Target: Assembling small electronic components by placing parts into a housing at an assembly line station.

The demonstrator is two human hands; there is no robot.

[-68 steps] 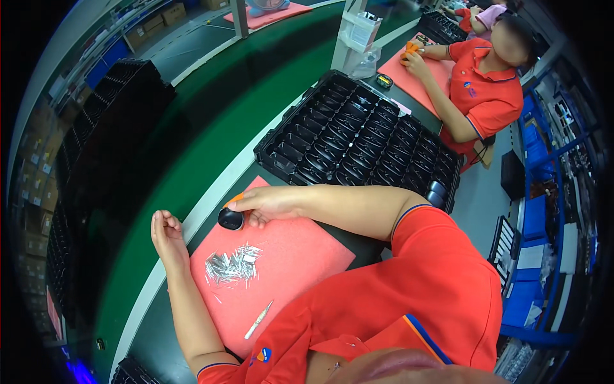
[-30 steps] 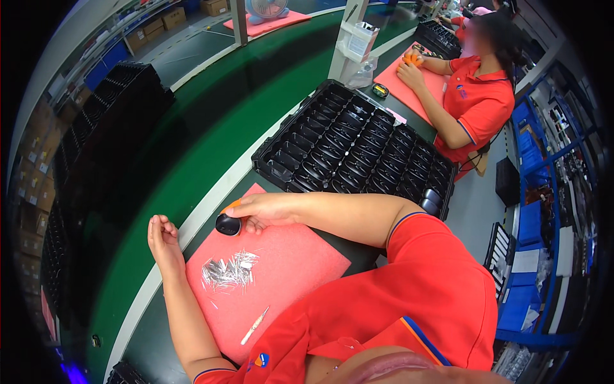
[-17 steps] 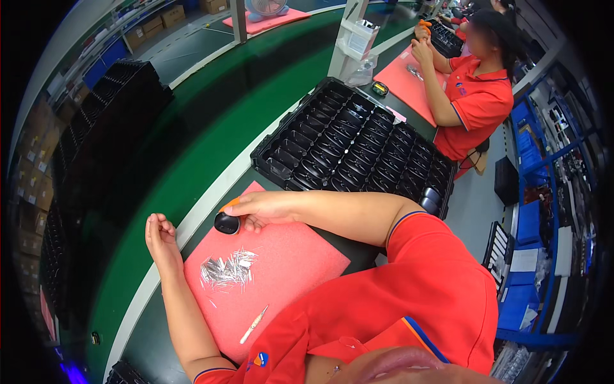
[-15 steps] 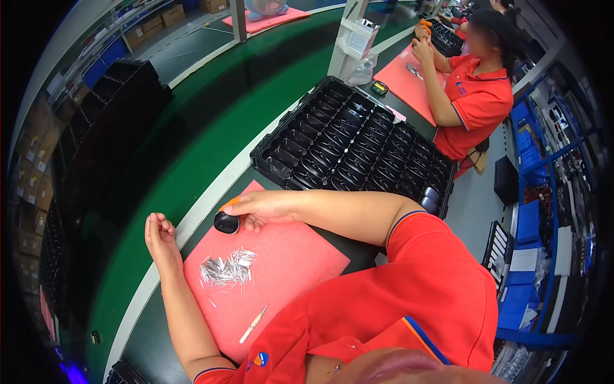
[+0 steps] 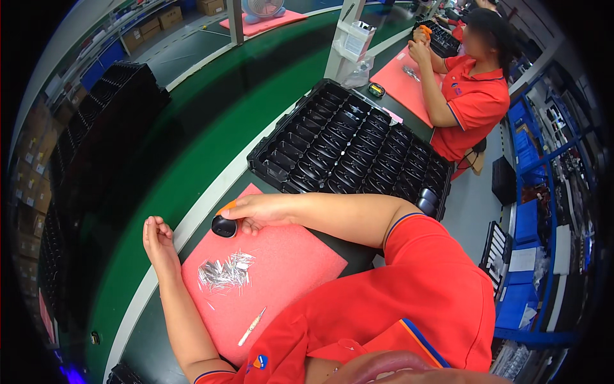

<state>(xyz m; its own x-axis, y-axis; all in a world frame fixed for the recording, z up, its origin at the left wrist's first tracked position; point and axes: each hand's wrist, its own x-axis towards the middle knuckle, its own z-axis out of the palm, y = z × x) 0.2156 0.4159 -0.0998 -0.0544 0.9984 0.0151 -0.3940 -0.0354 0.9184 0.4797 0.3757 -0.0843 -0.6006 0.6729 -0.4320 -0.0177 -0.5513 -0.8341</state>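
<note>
My right hand (image 5: 256, 211) is closed around a rounded glossy black shell with an orange part (image 5: 224, 225), above the far corner of a pink foam mat (image 5: 294, 256). The orange part shows beside my thumb; my fingers cover the rest. My left hand (image 5: 160, 243) is raised at the white bench edge, left of the mat, its fingers loosely curled together with nothing visible in them. A pile of thin silvery strips (image 5: 225, 272) lies on the mat below the shell. Nearer to me lies a slim, pointed tool with a pale handle (image 5: 252, 327).
A large black tray (image 5: 265, 168) with rows of black curved shells stands beyond my right forearm. A green belt (image 5: 211, 134) runs along the left. Another person in red (image 5: 473, 96) works at a pink mat far right. Blue shelving (image 5: 527, 224) stands at the right.
The whole view has shifted slightly. Both hands keep nearly the same pose, and the black shell stays in my right hand.
</note>
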